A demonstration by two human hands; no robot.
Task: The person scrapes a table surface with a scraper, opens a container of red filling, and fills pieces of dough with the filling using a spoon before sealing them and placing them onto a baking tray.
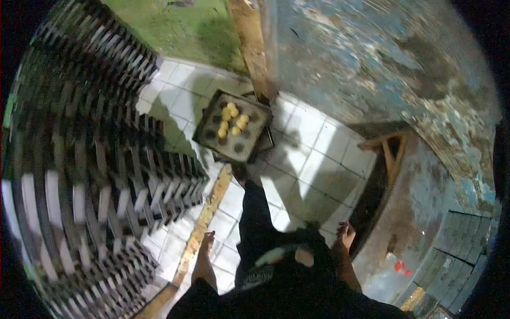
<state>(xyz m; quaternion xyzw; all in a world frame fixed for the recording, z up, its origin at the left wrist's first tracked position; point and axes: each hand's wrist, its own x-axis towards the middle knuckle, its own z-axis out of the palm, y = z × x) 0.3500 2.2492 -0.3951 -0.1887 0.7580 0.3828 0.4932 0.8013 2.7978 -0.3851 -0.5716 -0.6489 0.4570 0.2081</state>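
My left hand (208, 242) hangs low beside my body, over the tiled floor near a worn wooden strip (204, 218). Nothing shows in it, and its fingers look loosely apart. On the other side, my right hand (346, 235) is raised a little with its fingers loosely bent and apart, holding nothing. It is nearest to the edge of a worn grey-blue surface. Ahead of my foot, a dark square tray with round hollows (256, 143) sits low on the floor, seemingly on other trays. Several yellow balls (234, 119) lie clustered on it, out of reach of both hands.
Tall stacks of dark slatted trays (122, 196) line the left side. A large surface with peeling blue paint (340, 58) rises at the upper right. Clear plastic with red pieces (390, 274) lies at the lower right. White floor tiles (313, 143) stretch between them.
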